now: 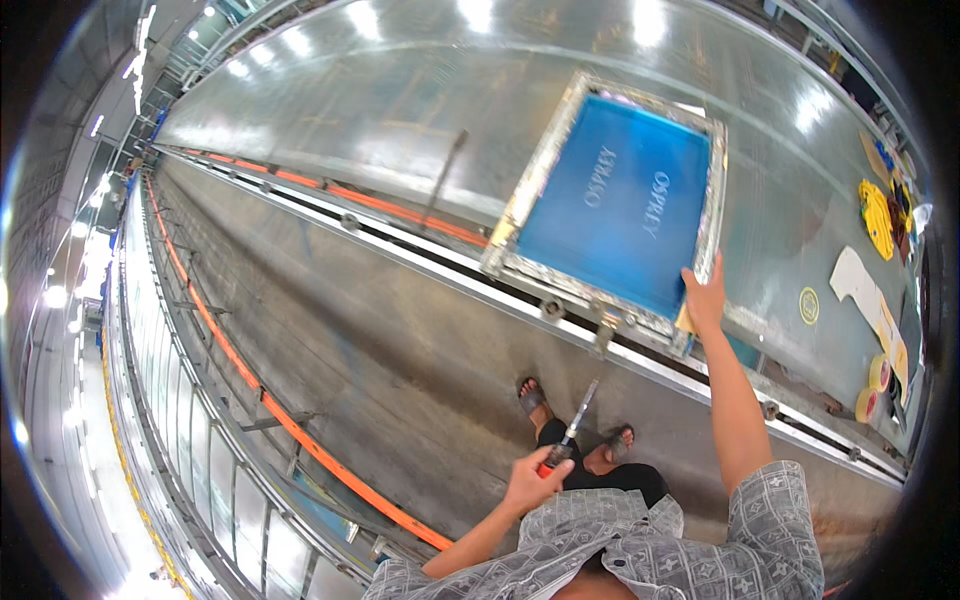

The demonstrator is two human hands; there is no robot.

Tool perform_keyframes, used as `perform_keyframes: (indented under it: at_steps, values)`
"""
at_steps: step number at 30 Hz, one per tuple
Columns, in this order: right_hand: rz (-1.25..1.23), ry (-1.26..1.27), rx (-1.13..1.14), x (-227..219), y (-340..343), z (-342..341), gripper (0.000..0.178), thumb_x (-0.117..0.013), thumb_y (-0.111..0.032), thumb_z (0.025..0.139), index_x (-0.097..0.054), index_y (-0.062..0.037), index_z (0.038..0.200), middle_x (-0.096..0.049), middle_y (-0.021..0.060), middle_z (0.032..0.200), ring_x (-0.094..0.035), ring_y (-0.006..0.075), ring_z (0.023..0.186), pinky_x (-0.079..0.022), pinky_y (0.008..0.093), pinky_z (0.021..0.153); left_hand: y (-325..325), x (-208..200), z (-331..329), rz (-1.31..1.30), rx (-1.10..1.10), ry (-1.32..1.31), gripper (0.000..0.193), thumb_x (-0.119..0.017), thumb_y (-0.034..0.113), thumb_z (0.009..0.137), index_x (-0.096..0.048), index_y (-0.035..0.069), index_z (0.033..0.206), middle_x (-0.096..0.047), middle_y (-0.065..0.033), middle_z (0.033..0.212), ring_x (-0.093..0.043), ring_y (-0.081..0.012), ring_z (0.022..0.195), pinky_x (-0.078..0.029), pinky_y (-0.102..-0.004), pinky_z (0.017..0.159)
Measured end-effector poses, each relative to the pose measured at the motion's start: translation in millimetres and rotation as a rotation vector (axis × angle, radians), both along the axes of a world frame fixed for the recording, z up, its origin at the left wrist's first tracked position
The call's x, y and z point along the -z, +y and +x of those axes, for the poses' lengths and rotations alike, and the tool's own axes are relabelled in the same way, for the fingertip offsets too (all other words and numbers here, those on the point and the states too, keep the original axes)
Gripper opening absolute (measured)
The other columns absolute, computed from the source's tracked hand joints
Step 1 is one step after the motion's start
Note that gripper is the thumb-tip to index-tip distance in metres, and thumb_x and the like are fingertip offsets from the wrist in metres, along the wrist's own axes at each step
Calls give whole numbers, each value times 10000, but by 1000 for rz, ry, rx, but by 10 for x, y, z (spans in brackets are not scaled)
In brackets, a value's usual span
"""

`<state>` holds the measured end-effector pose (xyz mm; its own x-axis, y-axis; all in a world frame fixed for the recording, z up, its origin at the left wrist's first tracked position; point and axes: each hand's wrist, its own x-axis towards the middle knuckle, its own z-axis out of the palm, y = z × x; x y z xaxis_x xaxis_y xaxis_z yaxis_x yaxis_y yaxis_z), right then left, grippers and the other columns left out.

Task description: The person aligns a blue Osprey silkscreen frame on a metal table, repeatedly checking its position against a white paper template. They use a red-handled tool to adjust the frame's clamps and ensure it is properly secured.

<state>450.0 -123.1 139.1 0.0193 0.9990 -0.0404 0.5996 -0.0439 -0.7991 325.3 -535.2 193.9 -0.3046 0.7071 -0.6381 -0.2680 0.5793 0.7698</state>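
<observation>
The right hand (pixel 706 302) is partly closed around the near right corner of a rectangular, silvery, paint-marked screen frame with blue mesh (pixel 615 205), thumb on the inner side and fingers along the outer edge. The frame reaches up and left from this hand over a long, glossy grey table (pixel 400 105); its long axis seems to run away from the person, though the lens bends it.

The left hand (pixel 532 483), farther from the frame, sits below and left of the right one, curled closed on a red-and-black-handled screwdriver with a metal shaft (pixel 583 407). The shaft slants up and right from the fist, its tip apart from the frame and below a small metal bracket (pixel 604 335).

The fist covers much of the handle, and the right fingers' undersides are hidden. Whether the frame rests flat or is lifted is unclear.
</observation>
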Motion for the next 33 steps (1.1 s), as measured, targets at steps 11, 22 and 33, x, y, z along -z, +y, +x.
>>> perform_keyframes:
  at_steps: [11, 22, 33]
  values:
    - [-106, -154, 123, -273, 37, -173, 799, -740, -539, 824, -539, -20, 1397, -636, 241, 1300, -602, 404, 1209, -461, 461, 1034, 1526, -171, -3298, 153, -137, 839, 255, -727, 193, 882, -626, 5, 1022, -628, -126, 807, -625, -250, 734, -491, -392, 675]
    - [-43, -138, 136, -312, -149, -285, 738, -770, -403, 831, -539, 18, 1392, -667, 248, 1247, -643, 371, 1153, -476, 427, 1003, 3314, 726, -5082, -171, 42, 1471, 368, -727, 242, 848, -635, 51, 1149, -636, -238, 1035, -584, -445, 1036, -465, -539, 905]
    - [-137, -48, 133, -319, 427, -421, 774, -796, -376, 808, -513, 13, 1414, -640, 257, 1286, -620, 381, 1195, -471, 424, 1019, 3941, 151, -3449, 151, 292, 757, 574, -760, 358, 864, -614, 26, 1308, -672, -237, 1076, -649, -356, 997, -495, -436, 867]
